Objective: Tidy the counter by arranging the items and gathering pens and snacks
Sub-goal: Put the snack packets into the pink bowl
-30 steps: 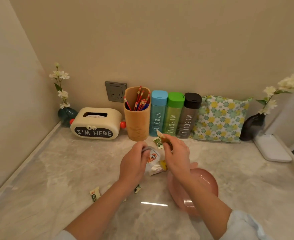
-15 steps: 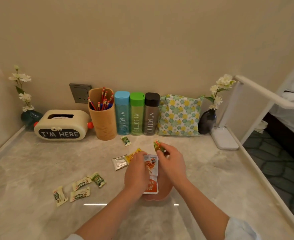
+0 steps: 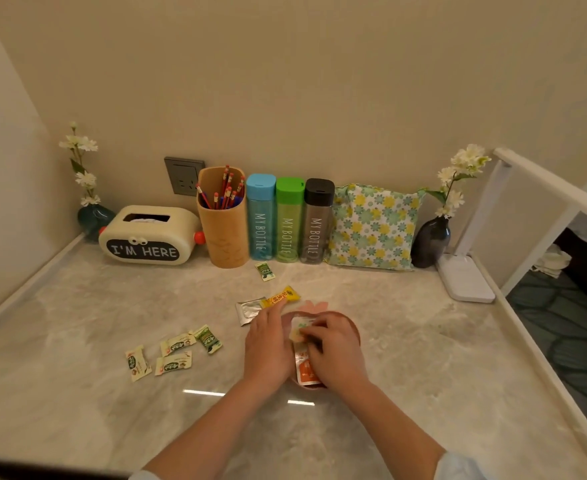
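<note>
A pink bowl [image 3: 353, 326] sits mid-counter with both my hands over it. An orange-and-white snack packet [image 3: 305, 369] lies inside it. My right hand [image 3: 335, 351] has its fingers curled down on a small pale snack [image 3: 298, 331] at the bowl's top. My left hand [image 3: 268, 344] lies flat along the bowl's left side, fingertips touching a yellow snack bar [image 3: 284, 295]. A silver packet [image 3: 248, 308] lies beside that bar. Several wrapped candies [image 3: 174, 351] are scattered to the left and one green candy [image 3: 265, 271] lies farther back. A wooden holder [image 3: 223, 233] holds the pens [image 3: 224, 195].
Along the back wall stand a tissue box [image 3: 148, 237], three bottles [image 3: 288, 220], a floral pouch [image 3: 373, 226] and two flower vases [image 3: 431, 242]. A white lamp base [image 3: 465, 278] sits at the right, near the counter's edge.
Both hands came down from in front of the pen holder into the bowl. The orange packet that my left hand held now lies in the bowl. The view swung right.
</note>
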Demonstrator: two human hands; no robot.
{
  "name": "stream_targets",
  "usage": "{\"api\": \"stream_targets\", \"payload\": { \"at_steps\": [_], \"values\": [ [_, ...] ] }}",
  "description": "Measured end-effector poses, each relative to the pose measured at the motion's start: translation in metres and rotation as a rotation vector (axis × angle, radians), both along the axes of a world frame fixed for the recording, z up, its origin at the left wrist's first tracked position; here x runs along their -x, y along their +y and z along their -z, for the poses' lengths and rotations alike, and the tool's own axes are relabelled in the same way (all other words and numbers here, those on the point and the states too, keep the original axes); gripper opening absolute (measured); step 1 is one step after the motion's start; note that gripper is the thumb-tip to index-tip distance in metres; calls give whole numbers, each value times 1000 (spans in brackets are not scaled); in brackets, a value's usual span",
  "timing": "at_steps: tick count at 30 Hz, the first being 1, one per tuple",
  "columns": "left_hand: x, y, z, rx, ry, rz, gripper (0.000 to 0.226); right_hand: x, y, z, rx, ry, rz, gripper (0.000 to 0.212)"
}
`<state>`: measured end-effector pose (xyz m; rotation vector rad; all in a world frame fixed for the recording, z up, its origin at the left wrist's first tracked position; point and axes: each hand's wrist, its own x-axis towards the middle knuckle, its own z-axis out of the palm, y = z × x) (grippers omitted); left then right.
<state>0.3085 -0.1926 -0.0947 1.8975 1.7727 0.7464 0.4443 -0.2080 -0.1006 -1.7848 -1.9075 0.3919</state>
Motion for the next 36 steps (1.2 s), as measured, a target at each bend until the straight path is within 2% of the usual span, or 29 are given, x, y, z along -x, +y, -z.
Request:
{"api": "stream_targets", "payload": {
  "at_steps": [5, 8, 11, 17, 21, 26, 31, 33, 36],
  "values": [
    [13, 0, -5, -42, -83, 12, 48, 12, 5, -13, -33, -69, 105, 45],
    [22, 5, -9, -75, -134, -15, 42, 25, 18, -22, -149, -88, 129, 35],
    [37, 15, -8, -81, -93, -46, 47, 37, 37, -29, -191, -99, 69, 26],
    [61, 38, -2, -51, 22, 11, 51, 55, 73, -29, 149, -218, -10, 51],
    [67, 52, 8, -9, 91, 90, 55, 57, 87, -24, 255, -240, -36, 55],
    [70, 60, 17, -57, 143, 132, 47, 59, 93, -17, 233, -180, -7, 39],
    [69, 59, 19, -56, 280, 104, 47, 57, 94, -12, 184, -122, 47, 25],
    [69, 58, 18, -15, 260, 68, 49, 55, 93, -14, 123, -11, 86, 24],
    [64, 50, 11, -6, 83, 25, 45, 49, 83, -21, 3, 194, 109, 25]
  ]
}}
